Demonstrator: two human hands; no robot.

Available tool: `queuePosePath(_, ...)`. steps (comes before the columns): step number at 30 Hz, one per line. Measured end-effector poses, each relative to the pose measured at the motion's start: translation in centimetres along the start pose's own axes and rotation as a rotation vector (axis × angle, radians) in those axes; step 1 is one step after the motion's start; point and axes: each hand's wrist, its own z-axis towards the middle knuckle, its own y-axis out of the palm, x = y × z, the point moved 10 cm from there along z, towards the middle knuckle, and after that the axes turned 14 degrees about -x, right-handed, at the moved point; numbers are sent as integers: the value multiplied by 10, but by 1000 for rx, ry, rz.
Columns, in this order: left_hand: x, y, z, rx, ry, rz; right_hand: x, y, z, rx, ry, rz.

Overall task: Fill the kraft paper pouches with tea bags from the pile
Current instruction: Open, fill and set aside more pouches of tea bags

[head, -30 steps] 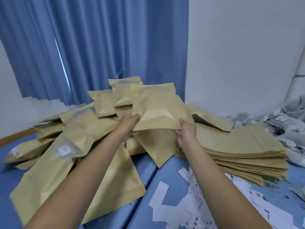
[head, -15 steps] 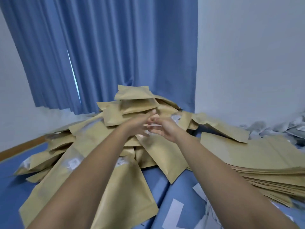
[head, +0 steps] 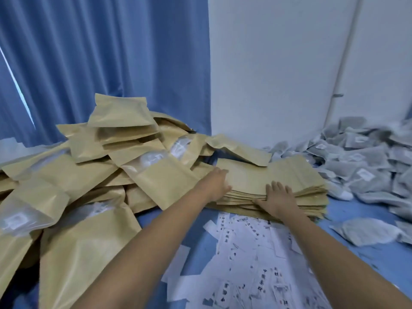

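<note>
A second ago I held a filled pouch in both hands. By this moment it had joined the heap of filled pouches (head: 133, 161) on the left, and I had swung right. My left hand (head: 217, 182) and right hand (head: 277, 197) lay on the flat stack of empty pouches (head: 287, 172), fingers straight and spread, pinching nothing yet. The tea bags (head: 361, 157) sat far right, untouched. I judged one cycle closed, with a fresh pouch to peel off next.
</note>
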Motion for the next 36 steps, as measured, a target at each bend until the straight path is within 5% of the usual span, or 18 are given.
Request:
queuePosePath(5, 65, 66, 13, 3, 93, 421, 11, -13, -44, 275, -133, -70)
queuePosePath(8, 90, 94, 7, 38, 79, 471, 12, -3, -68, 230, -248, -6)
queuePosePath(11, 104, 99, -17, 118, 128, 549, 45, 7, -92, 5, -346, 479)
queuePosePath(15, 133, 117, -73, 142, 435, 520, 149, 1, -127, 119, -19, 994)
queuePosePath(18, 153, 126, -107, 108, 582, 469, 168, 38, -142, -15, 33, 1507)
queuePosePath(25, 211, 134, -47, -18, 235, -550, 120, 50, -161, -212, -423, 2064)
queuePosePath(36, 222, 155, -8, -127, 207, -1035, 137, 49, -161, -84, -497, 2098)
